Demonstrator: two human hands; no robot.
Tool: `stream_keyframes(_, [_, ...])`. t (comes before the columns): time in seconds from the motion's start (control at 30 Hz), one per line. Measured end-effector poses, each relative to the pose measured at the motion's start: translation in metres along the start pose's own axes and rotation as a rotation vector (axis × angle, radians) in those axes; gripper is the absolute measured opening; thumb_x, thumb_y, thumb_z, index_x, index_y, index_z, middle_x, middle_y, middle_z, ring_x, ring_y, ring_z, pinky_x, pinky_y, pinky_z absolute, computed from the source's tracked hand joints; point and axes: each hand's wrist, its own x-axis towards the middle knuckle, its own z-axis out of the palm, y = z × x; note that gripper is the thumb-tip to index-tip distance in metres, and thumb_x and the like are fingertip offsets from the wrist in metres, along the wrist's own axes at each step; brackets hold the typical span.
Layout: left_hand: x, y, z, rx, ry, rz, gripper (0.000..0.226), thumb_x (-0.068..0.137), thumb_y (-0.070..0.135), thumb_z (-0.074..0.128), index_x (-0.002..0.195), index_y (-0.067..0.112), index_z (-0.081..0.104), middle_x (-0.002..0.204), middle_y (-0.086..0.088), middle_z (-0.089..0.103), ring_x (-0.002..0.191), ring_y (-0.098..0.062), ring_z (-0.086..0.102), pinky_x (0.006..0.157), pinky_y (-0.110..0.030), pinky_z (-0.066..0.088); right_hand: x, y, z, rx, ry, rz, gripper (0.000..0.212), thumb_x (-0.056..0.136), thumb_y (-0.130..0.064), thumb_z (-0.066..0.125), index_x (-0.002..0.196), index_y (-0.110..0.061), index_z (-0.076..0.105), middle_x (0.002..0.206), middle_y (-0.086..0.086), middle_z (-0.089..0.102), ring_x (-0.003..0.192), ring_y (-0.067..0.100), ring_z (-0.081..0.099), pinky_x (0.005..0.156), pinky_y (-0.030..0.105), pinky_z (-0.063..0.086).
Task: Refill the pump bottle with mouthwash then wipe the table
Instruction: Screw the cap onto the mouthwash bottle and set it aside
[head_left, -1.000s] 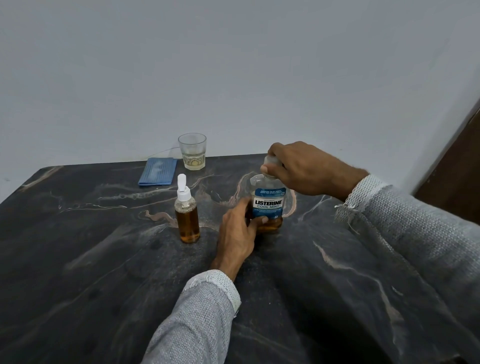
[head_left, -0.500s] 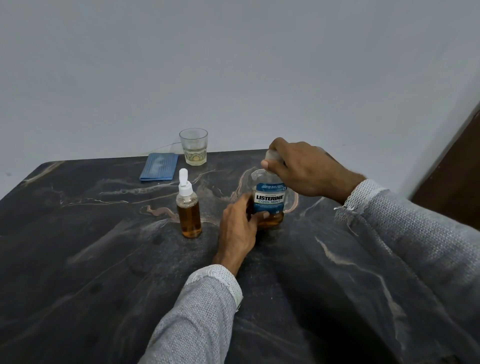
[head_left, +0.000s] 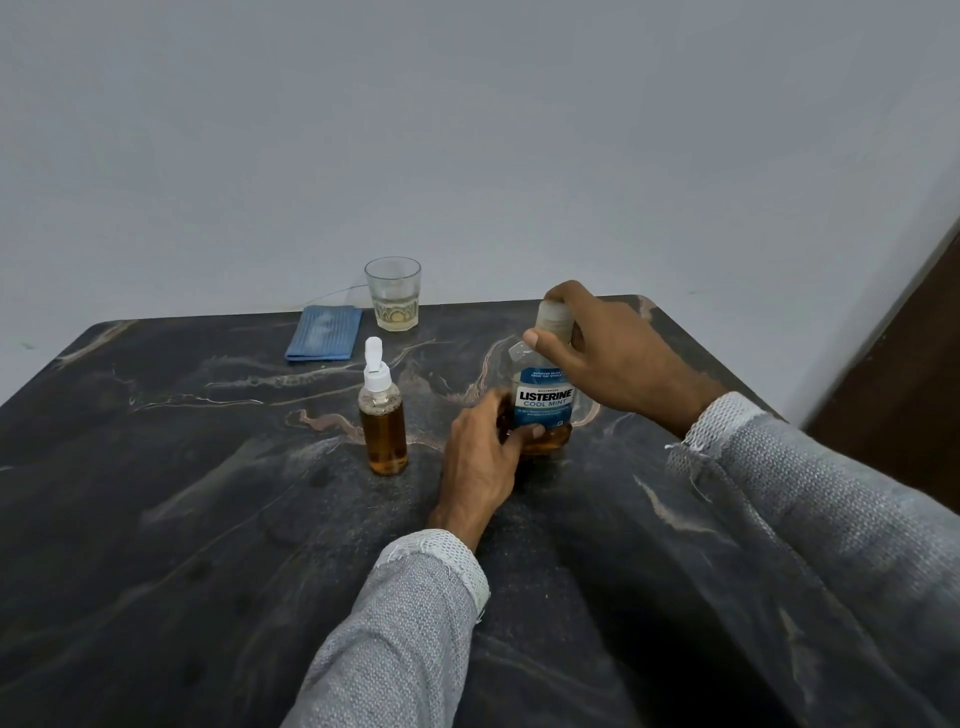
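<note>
A dark marble-patterned table (head_left: 182, 519) fills the lower view, backed by a plain pale wall (head_left: 467, 130). Two grey knitted sleeves (head_left: 395, 634) reach in from the near edge. The mouthwash bottle (head_left: 544, 405), clear with a blue label and a little amber liquid at its base, stands upright on the table between both hands. The right hand (head_left: 618, 364) comes in from the right and arches over the bottle's top, its thumb and fingers curled and clamped around the pale cap (head_left: 556, 318). The left hand (head_left: 480, 462) lies low with its wrist near the tabletop, thumb and fingertips wrapped around the bottle's lower body, steadying it. Just left of the left hand's fingers, apart from them, stands the pump bottle (head_left: 383, 415), upright, white pump on, filled nearly to the shoulder with amber liquid. Well beyond the fingers, near the wall, sit a folded blue cloth (head_left: 324, 332) and, just to its right, a small clear drinking glass (head_left: 393, 300) holding a little pale liquid.
</note>
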Motion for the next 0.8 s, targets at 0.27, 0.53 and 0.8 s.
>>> stream_keyframes(0.27, [0.001, -0.001, 0.0, -0.059, -0.021, -0.011, 0.045, 0.084, 0.024, 0.073, 0.126, 0.021, 0.055, 0.13, 0.0, 0.063, 0.121, -0.013, 0.057, 0.101, -0.039, 0.05, -0.025, 0.012, 0.012, 0.164, 0.244, 0.205, 0.065, 0.084, -0.073, 0.042, 0.122, -0.021, 0.051, 0.075, -0.016, 0.049, 0.067, 0.001, 0.05, 0.058, 0.021, 0.039])
stream_keyframes(0.53, [-0.001, -0.001, 0.0, -0.084, -0.018, -0.01, 0.047, 0.084, 0.022, 0.073, 0.128, 0.02, 0.056, 0.129, 0.0, 0.064, 0.119, -0.011, 0.058, 0.099, -0.038, 0.052, -0.054, 0.023, 0.047, 0.368, 0.132, 0.3, 0.076, 0.077, -0.078, 0.047, 0.129, -0.022, 0.046, 0.112, -0.007, 0.056, 0.092, 0.003, 0.057, 0.067, 0.016, 0.045])
stream_keyframes(0.8, [-0.001, -0.004, -0.006, -0.075, -0.082, 0.012, 0.046, 0.087, 0.015, 0.069, 0.129, 0.026, 0.054, 0.127, 0.008, 0.062, 0.106, 0.004, 0.054, 0.081, -0.008, 0.043, -0.053, 0.026, 0.079, 0.63, 0.04, 0.353, 0.057, 0.079, -0.038, 0.077, 0.125, -0.026, 0.047, 0.113, -0.017, 0.062, 0.102, -0.005, 0.06, 0.085, 0.013, 0.048])
